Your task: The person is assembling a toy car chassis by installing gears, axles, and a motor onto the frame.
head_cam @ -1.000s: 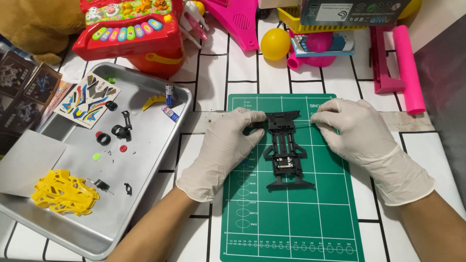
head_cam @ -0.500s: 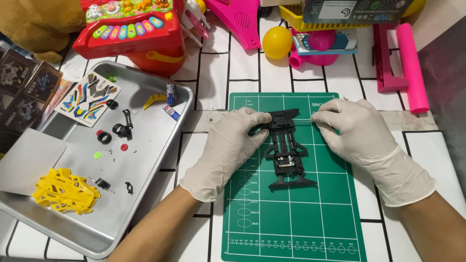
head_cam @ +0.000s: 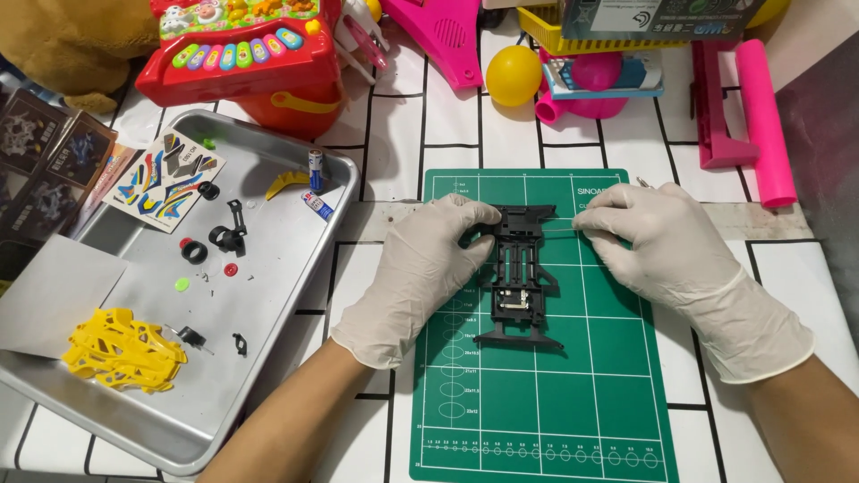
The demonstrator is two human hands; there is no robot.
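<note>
A black toy car chassis (head_cam: 519, 282) lies flat on a green cutting mat (head_cam: 546, 402). My left hand (head_cam: 420, 268), in a white glove, grips the chassis at its far left corner with fingertips and thumb. My right hand (head_cam: 667, 255), also gloved, pinches a thin metal rod (head_cam: 562, 230) that runs across the far end of the chassis. Both hands rest on the mat either side of the chassis.
A metal tray (head_cam: 268, 295) at the left holds a yellow body shell (head_cam: 121, 351), a sticker sheet (head_cam: 167, 179), two batteries (head_cam: 315, 170), small black wheels and bits. Red, pink and yellow toys crowd the far edge. Dark cards lie far left.
The view has shifted slightly. Both hands stay on the chassis with only small finger movement at its far end.
</note>
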